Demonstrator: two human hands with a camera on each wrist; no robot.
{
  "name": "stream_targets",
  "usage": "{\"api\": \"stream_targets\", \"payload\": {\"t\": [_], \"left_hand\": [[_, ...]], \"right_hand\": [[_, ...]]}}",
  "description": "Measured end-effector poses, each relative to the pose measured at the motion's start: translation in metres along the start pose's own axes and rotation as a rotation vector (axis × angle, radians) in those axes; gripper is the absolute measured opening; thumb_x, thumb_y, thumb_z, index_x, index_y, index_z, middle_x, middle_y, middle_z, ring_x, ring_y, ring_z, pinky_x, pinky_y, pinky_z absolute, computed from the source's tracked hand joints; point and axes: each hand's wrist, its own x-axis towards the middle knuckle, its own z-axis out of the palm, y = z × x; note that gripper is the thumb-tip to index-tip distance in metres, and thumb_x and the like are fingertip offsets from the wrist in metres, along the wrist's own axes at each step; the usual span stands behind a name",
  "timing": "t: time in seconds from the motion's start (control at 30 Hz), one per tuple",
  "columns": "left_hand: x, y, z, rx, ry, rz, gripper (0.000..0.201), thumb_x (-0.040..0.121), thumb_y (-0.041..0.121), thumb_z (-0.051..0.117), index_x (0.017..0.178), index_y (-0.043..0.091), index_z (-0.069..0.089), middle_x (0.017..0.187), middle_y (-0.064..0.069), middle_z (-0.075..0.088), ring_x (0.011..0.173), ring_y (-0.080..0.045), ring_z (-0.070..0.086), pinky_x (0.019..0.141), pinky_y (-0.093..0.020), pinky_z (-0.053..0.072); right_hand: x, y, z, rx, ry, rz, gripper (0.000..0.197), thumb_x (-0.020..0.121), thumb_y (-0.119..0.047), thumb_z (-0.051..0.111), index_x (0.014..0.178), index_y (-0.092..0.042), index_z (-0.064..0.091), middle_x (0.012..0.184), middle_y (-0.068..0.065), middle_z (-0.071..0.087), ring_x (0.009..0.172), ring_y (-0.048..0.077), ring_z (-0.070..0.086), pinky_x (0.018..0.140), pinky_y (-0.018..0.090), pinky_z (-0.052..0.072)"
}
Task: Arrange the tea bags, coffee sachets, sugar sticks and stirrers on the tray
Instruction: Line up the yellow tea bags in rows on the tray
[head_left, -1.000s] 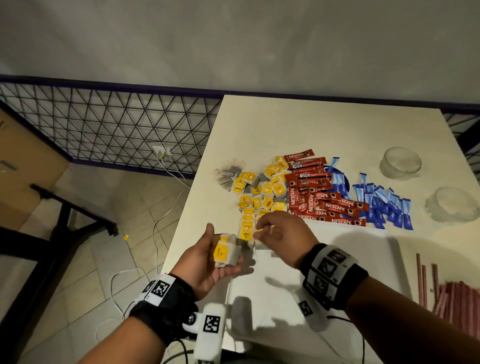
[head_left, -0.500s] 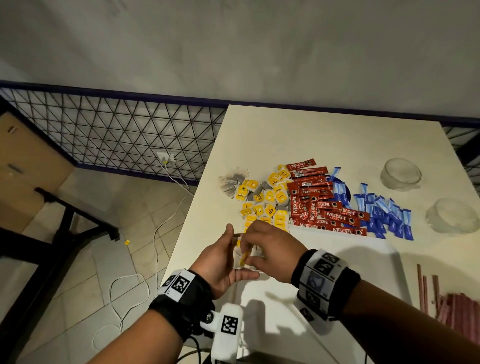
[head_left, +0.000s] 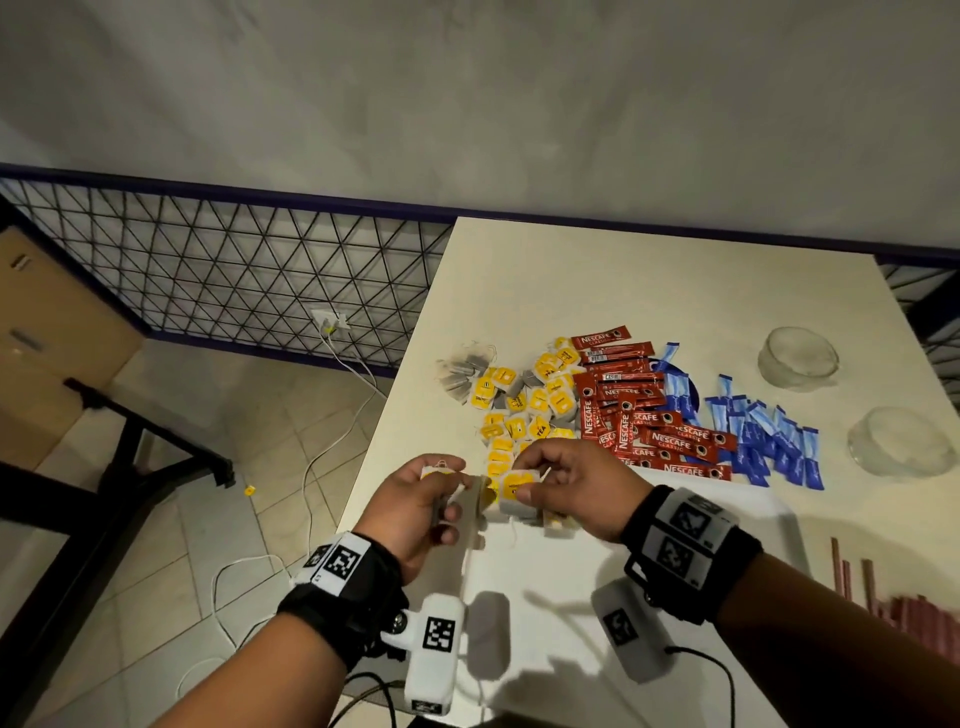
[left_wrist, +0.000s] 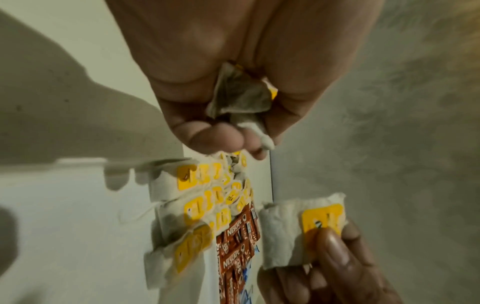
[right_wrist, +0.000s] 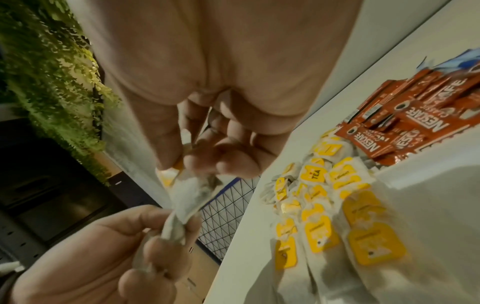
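Observation:
My left hand (head_left: 447, 499) grips a small bunch of tea bags (left_wrist: 239, 98) above the table's near-left edge. Just to its right, my right hand (head_left: 524, 483) pinches a single yellow-tagged tea bag (head_left: 514, 488) by thumb and fingers, still touching the bunch. The white tray (head_left: 571, 597) lies below both hands; several tea bags (right_wrist: 324, 226) lie in rows at its far-left corner. Behind them sits the loose tea bag pile (head_left: 524, 400), then red coffee sachets (head_left: 639, 415) and blue sugar sticks (head_left: 763, 431). Brown stirrers (head_left: 909, 608) lie at the right edge.
Two clear glass bowls (head_left: 797, 358) (head_left: 898, 441) stand at the table's right side. The table's left edge (head_left: 395, 415) drops to a tiled floor with white cables (head_left: 322, 457). A wire mesh fence (head_left: 234, 280) runs behind.
My hands met over the tray's corner half a second ago. My right hand now holds one tea bag drawn slightly right of the bunch in my left hand.

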Motion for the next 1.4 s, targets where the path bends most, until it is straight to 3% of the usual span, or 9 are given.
{"api": "stream_targets", "payload": {"t": [0.17, 0.3, 0.47, 0.57, 0.7, 0.87, 1.1, 1.27, 1.4], "left_hand": [[0.002, 0.011, 0.008, 0.582, -0.202, 0.298, 0.017, 0.074, 0.011, 0.082, 0.085, 0.022, 0.073, 0.07, 0.006, 0.067, 0.06, -0.006, 0.057, 0.062, -0.018, 0.047], [0.017, 0.01, 0.017, 0.839, -0.166, 0.416, 0.014, 0.081, 0.024, 0.077, 0.078, 0.036, 0.071, 0.084, 0.009, 0.072, 0.08, -0.005, 0.065, 0.079, -0.021, 0.047], [0.034, -0.006, 0.024, 0.951, -0.116, 0.302, 0.016, 0.086, 0.029, 0.069, 0.075, 0.018, 0.067, 0.073, -0.001, 0.063, 0.066, -0.015, 0.053, 0.065, -0.025, 0.041], [0.043, -0.024, 0.026, 1.091, -0.047, 0.148, 0.015, 0.088, 0.034, 0.065, 0.082, 0.02, 0.062, 0.082, -0.002, 0.059, 0.079, -0.02, 0.052, 0.068, -0.026, 0.037], [0.047, -0.041, 0.032, 1.188, -0.081, 0.043, 0.025, 0.091, 0.034, 0.06, 0.068, 0.026, 0.054, 0.079, -0.001, 0.058, 0.083, -0.022, 0.052, 0.071, -0.026, 0.038], [0.053, -0.048, 0.035, 1.266, -0.103, 0.029, 0.035, 0.091, 0.031, 0.058, 0.061, 0.017, 0.046, 0.064, 0.002, 0.051, 0.075, -0.024, 0.051, 0.062, -0.026, 0.034], [0.054, -0.051, 0.038, 1.337, -0.078, 0.085, 0.02, 0.091, 0.031, 0.056, 0.103, 0.021, 0.069, 0.105, -0.004, 0.07, 0.099, -0.026, 0.062, 0.081, -0.028, 0.048], [0.053, -0.054, 0.039, 1.316, -0.022, 0.105, 0.016, 0.088, 0.033, 0.053, 0.097, 0.024, 0.063, 0.101, -0.003, 0.069, 0.093, -0.028, 0.063, 0.078, -0.031, 0.05], [0.054, -0.055, 0.04, 1.334, 0.014, 0.078, 0.013, 0.087, 0.035, 0.053, 0.085, 0.023, 0.06, 0.097, -0.003, 0.068, 0.091, -0.029, 0.063, 0.079, -0.034, 0.053]], "right_hand": [[0.007, -0.005, -0.004, -0.095, 0.046, -0.038, 0.012, 0.082, -0.023, 0.072, 0.077, -0.033, 0.068, 0.08, -0.008, 0.065, 0.069, 0.02, 0.061, 0.068, 0.035, 0.05], [0.014, -0.009, -0.009, -0.18, 0.129, -0.064, 0.017, 0.088, -0.022, 0.067, 0.077, -0.034, 0.063, 0.079, -0.011, 0.061, 0.062, -0.001, 0.052, 0.062, 0.02, 0.042], [0.011, 0.02, -0.014, -0.141, 0.259, 0.047, 0.008, 0.087, -0.024, 0.067, 0.085, -0.03, 0.062, 0.075, -0.01, 0.058, 0.061, 0.001, 0.05, 0.062, 0.021, 0.04], [0.002, 0.055, -0.017, -0.24, 0.348, 0.255, 0.012, 0.087, -0.028, 0.067, 0.082, -0.024, 0.056, 0.077, -0.01, 0.058, 0.076, 0.008, 0.056, 0.064, 0.02, 0.04], [0.0, 0.092, -0.004, -0.453, 0.207, 0.488, 0.02, 0.087, -0.041, 0.063, 0.09, -0.021, 0.06, 0.091, -0.003, 0.062, 0.094, 0.019, 0.061, 0.079, 0.024, 0.045], [0.0, 0.092, 0.005, -0.35, 0.217, 0.484, 0.021, 0.085, -0.04, 0.067, 0.084, -0.02, 0.059, 0.081, -0.004, 0.061, 0.081, 0.016, 0.058, 0.073, 0.025, 0.045], [0.001, 0.096, 0.009, -0.376, 0.256, 0.465, 0.018, 0.087, -0.035, 0.067, 0.081, -0.021, 0.057, 0.08, -0.005, 0.06, 0.079, 0.014, 0.055, 0.062, 0.021, 0.036], [0.001, 0.096, 0.01, -0.348, 0.274, 0.491, 0.019, 0.087, -0.038, 0.066, 0.078, -0.024, 0.056, 0.079, -0.007, 0.06, 0.078, 0.012, 0.056, 0.057, 0.016, 0.035], [0.002, 0.094, 0.011, -0.363, 0.26, 0.468, 0.026, 0.089, -0.04, 0.062, 0.072, -0.023, 0.052, 0.075, -0.004, 0.059, 0.077, 0.015, 0.055, 0.063, 0.024, 0.037]]}}
